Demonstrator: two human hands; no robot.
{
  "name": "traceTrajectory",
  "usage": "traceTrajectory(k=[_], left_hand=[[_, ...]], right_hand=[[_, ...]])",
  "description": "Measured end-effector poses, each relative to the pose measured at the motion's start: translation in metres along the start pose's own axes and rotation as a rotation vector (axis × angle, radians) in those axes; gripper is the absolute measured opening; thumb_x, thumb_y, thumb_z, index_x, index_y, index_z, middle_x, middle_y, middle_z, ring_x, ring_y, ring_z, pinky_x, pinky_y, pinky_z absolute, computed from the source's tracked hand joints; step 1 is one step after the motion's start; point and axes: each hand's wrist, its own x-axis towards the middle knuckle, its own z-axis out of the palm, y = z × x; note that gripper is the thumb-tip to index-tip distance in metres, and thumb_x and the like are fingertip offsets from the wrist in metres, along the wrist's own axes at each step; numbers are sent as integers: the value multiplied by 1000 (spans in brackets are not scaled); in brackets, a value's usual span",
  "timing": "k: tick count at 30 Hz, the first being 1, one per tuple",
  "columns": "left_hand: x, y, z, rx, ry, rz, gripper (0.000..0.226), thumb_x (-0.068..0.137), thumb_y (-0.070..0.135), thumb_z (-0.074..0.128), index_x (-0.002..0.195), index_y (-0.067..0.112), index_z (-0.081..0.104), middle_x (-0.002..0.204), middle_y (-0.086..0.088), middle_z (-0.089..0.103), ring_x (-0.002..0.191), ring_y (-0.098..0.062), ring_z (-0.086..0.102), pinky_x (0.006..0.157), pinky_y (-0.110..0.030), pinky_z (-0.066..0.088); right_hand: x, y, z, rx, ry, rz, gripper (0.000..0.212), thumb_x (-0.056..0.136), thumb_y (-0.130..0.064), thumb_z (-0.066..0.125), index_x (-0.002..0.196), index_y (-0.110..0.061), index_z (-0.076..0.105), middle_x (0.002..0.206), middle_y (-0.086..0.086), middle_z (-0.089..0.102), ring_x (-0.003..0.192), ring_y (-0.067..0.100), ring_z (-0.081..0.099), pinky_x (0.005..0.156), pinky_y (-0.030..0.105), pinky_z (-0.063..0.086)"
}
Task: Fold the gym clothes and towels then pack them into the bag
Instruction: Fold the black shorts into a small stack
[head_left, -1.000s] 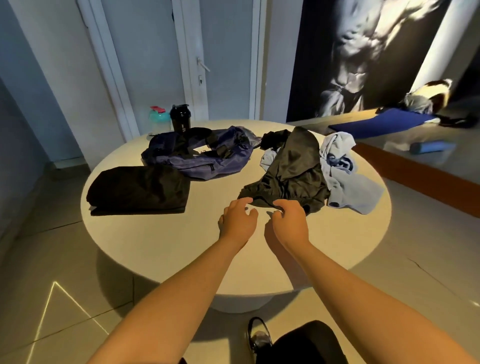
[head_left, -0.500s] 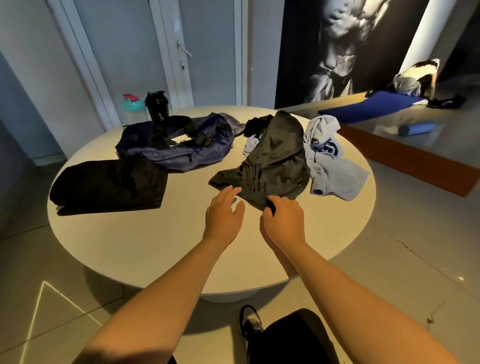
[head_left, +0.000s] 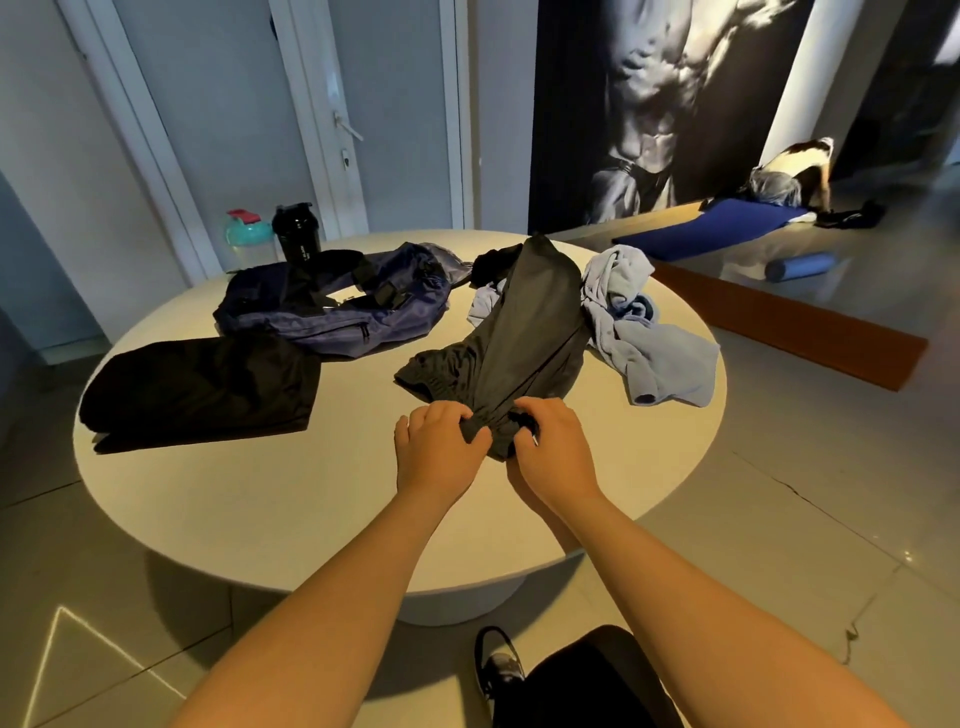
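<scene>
Dark grey shorts (head_left: 524, 332) lie crumpled in the middle of the round white table (head_left: 260, 499). My left hand (head_left: 436, 447) and my right hand (head_left: 553, 441) both grip the near edge of the shorts, side by side. A folded black garment (head_left: 202, 389) lies flat at the left. Behind it sits the navy bag (head_left: 337, 306), slumped, with black straps. A light blue towel or top (head_left: 644, 338) is bunched at the right. Another black item (head_left: 493, 262) and a pale cloth (head_left: 483, 306) peek out behind the shorts.
Two bottles, one teal (head_left: 247, 236) and one black (head_left: 297, 231), stand at the table's far left edge. A door (head_left: 363, 104) is behind. A blue mat (head_left: 727, 228), a foam roller (head_left: 800, 265) and a wooden ledge (head_left: 795, 322) are at the right. My shoe (head_left: 498, 665) is below the table.
Both hands moved forward from the bare table top and took hold of the near edge of the dark grey shorts, bunching the fabric. The camera view shifted slightly.
</scene>
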Motion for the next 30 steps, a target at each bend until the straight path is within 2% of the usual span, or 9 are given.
traceTrajectory(k=[3, 7, 10, 13, 17, 20, 25, 28, 30], left_hand=[[-4, 1, -6, -12, 62, -38, 21, 93, 44, 53, 95, 26, 63, 102, 4, 64, 106, -24, 55, 108, -51, 36], [-7, 2, -22, -341, 204, -234, 33, 87, 47, 42, 78, 18, 54, 88, 0, 57, 90, -26, 51, 92, -52, 47], [-6, 0, -23, -430, 233, -248, 10, 89, 29, 56, 97, 24, 55, 100, 4, 59, 99, -24, 51, 101, -54, 44], [-3, 3, -17, -277, 208, -153, 32, 89, 8, 57, 111, 30, 54, 115, 6, 63, 117, -21, 55, 124, -53, 15], [16, 23, -18, -180, 156, 14, 36, 94, 15, 57, 126, 31, 58, 143, 6, 55, 142, -13, 40, 124, -49, -1], [48, 49, -19, -212, -11, 58, 47, 99, 22, 58, 145, 26, 48, 161, -4, 34, 149, -20, 28, 125, -48, 5], [106, 78, 7, -214, -234, 14, 78, 97, 38, 64, 159, 28, 20, 168, -10, 12, 151, -31, 22, 121, -50, 20], [126, 89, 33, -198, -294, -34, 90, 95, 35, 68, 161, 28, 7, 165, -9, 22, 148, -32, 27, 119, -51, 24], [131, 90, 51, -219, -272, -73, 81, 98, 30, 64, 161, 26, 13, 154, -9, 40, 139, -31, 41, 115, -49, 31]], right_hand=[[1, 2, 3, 11, -41, 5, 37, 98, -17, 52, 135, -16, 59, 132, 4, 59, 121, 22, 52, 101, 34, 44], [6, 3, 2, 24, 3, 46, 44, 103, -26, 49, 146, -17, 48, 146, 4, 51, 133, 24, 46, 114, 41, 35], [6, -2, 2, 33, -141, 119, 47, 105, -37, 42, 151, -28, 39, 137, 3, 61, 128, 29, 52, 116, 49, 32], [6, -4, -1, 40, -209, 132, 43, 104, -40, 41, 147, -34, 44, 126, -2, 68, 119, 28, 58, 107, 45, 42], [13, -4, -3, 222, -136, 146, 34, 104, -29, 48, 137, -27, 57, 132, -5, 63, 118, 17, 59, 98, 31, 46], [25, 3, -6, 208, 52, 132, 31, 102, -17, 50, 131, -20, 60, 129, 0, 56, 117, 19, 56, 93, 24, 43], [77, 46, -31, -90, 149, 227, 43, 102, -24, 47, 145, -19, 49, 146, 6, 51, 135, 28, 44, 112, 46, 37], [102, 66, -35, -84, 55, 269, 50, 104, -31, 41, 153, -21, 38, 153, 5, 46, 138, 28, 43, 110, 45, 40], [111, 74, -34, -134, 22, 297, 53, 105, -35, 38, 155, -22, 32, 158, 6, 38, 143, 29, 37, 114, 47, 35]])
